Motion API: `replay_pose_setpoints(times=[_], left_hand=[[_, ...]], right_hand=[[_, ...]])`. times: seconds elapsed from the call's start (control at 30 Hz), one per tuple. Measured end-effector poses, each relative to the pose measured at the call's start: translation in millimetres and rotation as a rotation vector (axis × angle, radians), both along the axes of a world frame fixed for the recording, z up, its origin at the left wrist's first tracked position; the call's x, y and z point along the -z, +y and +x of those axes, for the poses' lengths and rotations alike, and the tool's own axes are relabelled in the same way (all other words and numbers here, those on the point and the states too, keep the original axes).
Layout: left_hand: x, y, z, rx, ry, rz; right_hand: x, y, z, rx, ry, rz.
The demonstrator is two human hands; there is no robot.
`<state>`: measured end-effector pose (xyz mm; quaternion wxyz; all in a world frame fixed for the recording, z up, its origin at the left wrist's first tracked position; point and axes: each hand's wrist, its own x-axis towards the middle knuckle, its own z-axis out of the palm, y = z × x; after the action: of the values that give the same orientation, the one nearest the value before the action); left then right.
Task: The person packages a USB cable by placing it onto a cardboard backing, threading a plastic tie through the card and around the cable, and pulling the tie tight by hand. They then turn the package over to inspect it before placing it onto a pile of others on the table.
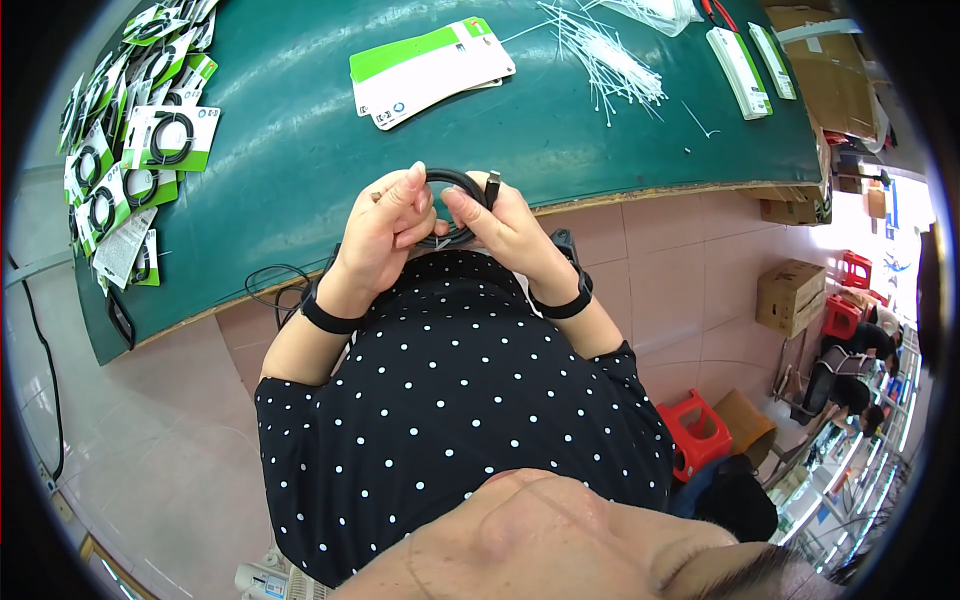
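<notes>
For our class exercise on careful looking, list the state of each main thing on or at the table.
Black cable: coiled, held in both hands
Cable plug: sticking up beside the right thumb
Left hand: fingers curled at the coil
Right hand: closed on the coil, thumb across it
White and green cards: lying flat, stacked unevenly
White ties: loose, in a tangled heap
Cables on cards: coiled, piled up

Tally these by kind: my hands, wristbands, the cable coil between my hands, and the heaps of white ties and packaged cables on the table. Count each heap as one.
Hands: 2 (left hand, right hand)
Wristbands: 2
Black cable coil: 1
Heap of white ties: 1
Heap of packaged cables: 1
Total: 7
</notes>
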<state>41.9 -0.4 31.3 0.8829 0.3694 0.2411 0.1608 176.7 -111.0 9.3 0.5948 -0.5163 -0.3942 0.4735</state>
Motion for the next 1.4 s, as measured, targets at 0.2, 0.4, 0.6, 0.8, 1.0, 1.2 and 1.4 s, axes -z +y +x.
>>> replay_pose_setpoints(times=[0.2, 0.4, 0.6, 0.8, 1.0, 1.2, 1.4], left_hand=[[3, 5, -4, 0.066, -0.006, -0.104], [-1, 10, 3, 0.158, 0.096, -0.049], [-6, 14, 19, 0.254, 0.152, 0.002], [2, 28, 43, 0.351, 0.115, 0.122], [32, 64, 83, -0.042, 0.059, 0.788], [59, 80, 84, -0.036, 0.449, 2.111], [46, 74, 70, -0.001, 0.375, 2.309]], right_hand=[[-6, -3, 1, -0.072, 0.082, -0.021], [-1, -1, 15, -0.213, 0.210, -0.074], [12, -5, 23, -0.235, 0.307, -0.096], [8, -15, 32, -0.018, 0.343, -0.007], [13, -30, 53, 0.156, 0.505, 0.197], [22, -41, 66, 0.294, 0.496, 0.170], [21, -43, 77, 0.426, 0.438, 0.143]])
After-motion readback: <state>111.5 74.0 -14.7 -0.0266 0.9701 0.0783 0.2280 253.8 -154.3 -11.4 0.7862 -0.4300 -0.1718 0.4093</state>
